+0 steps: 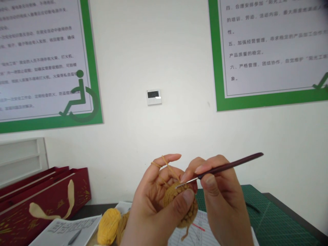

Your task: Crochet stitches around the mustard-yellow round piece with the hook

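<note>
My left hand [159, 201] grips a round tan crochet piece [188, 215], its thumb pressed on the front. Tan yarn loops round the raised left index finger and runs down to the top of the piece. A short yarn tail hangs from its lower edge. Between the thumb and fingers of my right hand [222, 194] is a crochet hook [230, 165] with a dark red handle and a metal shaft. The hook's tip touches the top edge of the crochet piece. Whether yarn is caught on the tip I cannot tell.
Yellow yarn [109, 226] and tan yarn [123, 227] lie left of my hands. Printed paper [66, 229] and dark red gift bags [51, 201] are farther left. A green cutting mat [271, 218] covers the right side. Behind stands a white wall with a thermostat [153, 97].
</note>
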### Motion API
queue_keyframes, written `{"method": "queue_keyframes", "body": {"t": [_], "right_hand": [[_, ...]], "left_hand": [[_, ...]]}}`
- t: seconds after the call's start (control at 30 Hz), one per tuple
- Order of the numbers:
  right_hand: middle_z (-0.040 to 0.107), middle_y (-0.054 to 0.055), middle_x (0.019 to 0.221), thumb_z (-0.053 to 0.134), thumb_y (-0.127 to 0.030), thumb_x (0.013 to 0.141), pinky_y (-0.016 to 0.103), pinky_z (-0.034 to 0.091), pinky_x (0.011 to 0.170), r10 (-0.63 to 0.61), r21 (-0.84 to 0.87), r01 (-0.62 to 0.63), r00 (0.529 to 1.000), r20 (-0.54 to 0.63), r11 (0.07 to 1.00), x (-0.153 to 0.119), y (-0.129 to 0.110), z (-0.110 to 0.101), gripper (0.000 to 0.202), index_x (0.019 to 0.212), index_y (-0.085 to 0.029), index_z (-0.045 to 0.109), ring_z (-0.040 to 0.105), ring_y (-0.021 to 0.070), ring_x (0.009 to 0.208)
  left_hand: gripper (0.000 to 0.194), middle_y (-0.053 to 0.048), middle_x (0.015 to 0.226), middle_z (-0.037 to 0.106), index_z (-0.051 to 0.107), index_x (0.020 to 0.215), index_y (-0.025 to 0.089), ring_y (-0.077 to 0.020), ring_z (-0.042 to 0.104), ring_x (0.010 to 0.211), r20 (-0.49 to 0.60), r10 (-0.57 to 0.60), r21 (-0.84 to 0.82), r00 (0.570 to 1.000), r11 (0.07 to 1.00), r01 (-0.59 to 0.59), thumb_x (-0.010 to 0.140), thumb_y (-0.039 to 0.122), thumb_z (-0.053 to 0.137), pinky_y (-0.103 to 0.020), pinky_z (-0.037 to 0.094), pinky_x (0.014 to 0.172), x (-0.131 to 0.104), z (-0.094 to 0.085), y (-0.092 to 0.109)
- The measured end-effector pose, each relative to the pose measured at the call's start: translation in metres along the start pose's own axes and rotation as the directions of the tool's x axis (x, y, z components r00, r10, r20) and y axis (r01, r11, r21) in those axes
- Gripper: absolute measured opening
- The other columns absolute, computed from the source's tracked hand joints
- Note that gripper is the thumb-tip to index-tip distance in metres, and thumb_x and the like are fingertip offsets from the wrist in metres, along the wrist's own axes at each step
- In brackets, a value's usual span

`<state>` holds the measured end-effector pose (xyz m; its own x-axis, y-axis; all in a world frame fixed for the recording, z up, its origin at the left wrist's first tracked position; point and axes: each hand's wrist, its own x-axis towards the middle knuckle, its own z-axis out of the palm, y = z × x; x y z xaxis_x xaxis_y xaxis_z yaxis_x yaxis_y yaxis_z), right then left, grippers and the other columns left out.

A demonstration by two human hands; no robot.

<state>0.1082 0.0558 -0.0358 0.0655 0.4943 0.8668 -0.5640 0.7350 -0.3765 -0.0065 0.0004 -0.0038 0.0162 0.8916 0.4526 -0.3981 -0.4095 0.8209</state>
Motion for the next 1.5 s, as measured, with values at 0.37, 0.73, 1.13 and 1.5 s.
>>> {"method": "queue_keyframes", "body": {"t": [0.37, 0.73, 1.13, 1.5], "right_hand": [[0.072, -0.003, 0.079, 0.060, -0.044, 0.101, 0.021, 0.046, 0.062, 0.259, 0.226, -0.221, 0.953, -0.159, 0.949, -0.008, -0.007, 0.009, 0.018, 0.093, -0.029, 0.065, 0.055, 0.0099, 0.066], [0.075, -0.001, 0.076, 0.048, -0.041, 0.106, 0.018, 0.041, 0.053, 0.345, 0.374, -0.318, 0.939, -0.006, 0.871, 0.003, -0.005, 0.001, 0.019, 0.094, -0.027, 0.055, 0.058, 0.0092, 0.057], [0.076, -0.002, 0.084, 0.035, -0.042, 0.110, 0.020, 0.046, 0.057, 0.213, 0.241, -0.236, 0.970, 0.120, 0.941, 0.005, -0.008, -0.011, 0.022, 0.100, -0.031, 0.052, 0.064, 0.0112, 0.066], [0.076, -0.002, 0.089, 0.040, -0.041, 0.109, 0.022, 0.049, 0.057, 0.139, 0.184, -0.167, 0.978, 0.154, 0.969, 0.005, -0.010, -0.015, 0.016, 0.101, -0.032, 0.051, 0.066, 0.0118, 0.064]], "left_hand": [[0.042, 0.001, 0.083, 0.069, 0.073, 0.110, 0.027, -0.0151, 0.066, 0.073, -0.104, -0.024, -0.057, 0.994, 0.998, 0.018, 0.073, 0.011, 0.087, -0.027, 0.053, 0.069, -0.001, 0.007, 0.002], [0.045, 0.000, 0.081, 0.069, 0.072, 0.114, 0.027, -0.0174, 0.065, 0.075, -0.055, -0.043, -0.068, 0.998, 0.997, 0.039, 0.074, 0.011, 0.086, -0.031, 0.053, 0.071, -0.002, 0.006, 0.004], [0.045, 0.001, 0.079, 0.068, 0.073, 0.113, 0.026, -0.0185, 0.070, 0.070, -0.017, -0.044, -0.077, 0.999, 0.996, 0.043, 0.073, 0.009, 0.086, -0.029, 0.053, 0.065, -0.001, 0.005, 0.004], [0.044, 0.002, 0.081, 0.067, 0.071, 0.114, 0.027, -0.0178, 0.068, 0.069, 0.009, -0.055, -0.055, 0.998, 0.997, 0.056, 0.077, 0.008, 0.082, -0.030, 0.053, 0.067, 0.000, 0.003, 0.005]]}}
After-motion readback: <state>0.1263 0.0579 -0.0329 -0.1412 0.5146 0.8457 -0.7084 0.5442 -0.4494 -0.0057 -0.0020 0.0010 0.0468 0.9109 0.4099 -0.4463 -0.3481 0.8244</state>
